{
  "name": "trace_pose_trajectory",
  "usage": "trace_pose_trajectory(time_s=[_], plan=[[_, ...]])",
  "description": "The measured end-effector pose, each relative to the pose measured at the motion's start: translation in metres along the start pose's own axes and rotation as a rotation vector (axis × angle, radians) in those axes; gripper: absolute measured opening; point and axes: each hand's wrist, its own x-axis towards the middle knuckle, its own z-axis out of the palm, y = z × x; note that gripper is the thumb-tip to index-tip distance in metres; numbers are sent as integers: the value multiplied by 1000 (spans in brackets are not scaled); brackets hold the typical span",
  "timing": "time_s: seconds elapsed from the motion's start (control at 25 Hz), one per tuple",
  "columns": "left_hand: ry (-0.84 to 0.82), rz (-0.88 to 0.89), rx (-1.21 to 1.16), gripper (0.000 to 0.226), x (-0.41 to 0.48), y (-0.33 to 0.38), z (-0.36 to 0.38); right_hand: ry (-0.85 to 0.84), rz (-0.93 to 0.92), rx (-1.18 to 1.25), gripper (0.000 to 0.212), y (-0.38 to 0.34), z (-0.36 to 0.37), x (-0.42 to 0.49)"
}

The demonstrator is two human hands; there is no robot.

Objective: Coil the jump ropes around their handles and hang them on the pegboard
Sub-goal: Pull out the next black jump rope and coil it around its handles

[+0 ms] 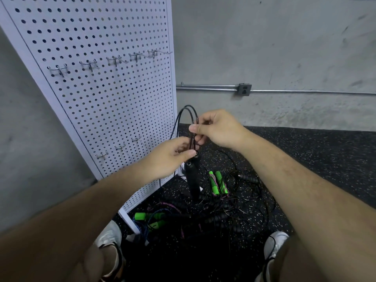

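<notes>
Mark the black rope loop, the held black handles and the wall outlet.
black rope loop point(188, 107), head view, top of its arch.
held black handles point(192, 180), head view, middle of the nearer handle's shaft.
wall outlet point(244, 89), head view, centre of its face.

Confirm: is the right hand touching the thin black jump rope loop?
Touching. Head view: right hand pinches the thin black jump rope loop between its fingers, above the black handles in the left hand.
</notes>
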Motion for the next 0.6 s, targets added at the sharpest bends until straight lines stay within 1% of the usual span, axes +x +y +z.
trace_pose_trajectory(time_s=[0.08, 0.16, 0.24, 0.36, 0.44, 0.52, 0.6], plan=[[45, 19, -114, 36, -2, -1, 8, 12, 26, 76, 21, -3, -3, -1], [76, 30, -132, 45, -2, -3, 12, 43, 40, 145, 24, -6, -6, -1], [51, 56, -100, 44, -3, -6, 10, 62, 45, 180, 26, -7, -8, -2], [-10, 120, 16, 46, -4, -7, 12, 76, 60, 272, 22, -7, -8, -3], [35, 162, 90, 44, -1, -7, 14, 81, 59, 311, 22, -7, -10, -5], [99, 171, 71, 37, 2, -5, 15, 87, 49, 329, 20, -6, -9, -6], [122, 148, 23, 31, 3, 2, 15, 110, 56, 350, 28, -3, -7, -6]])
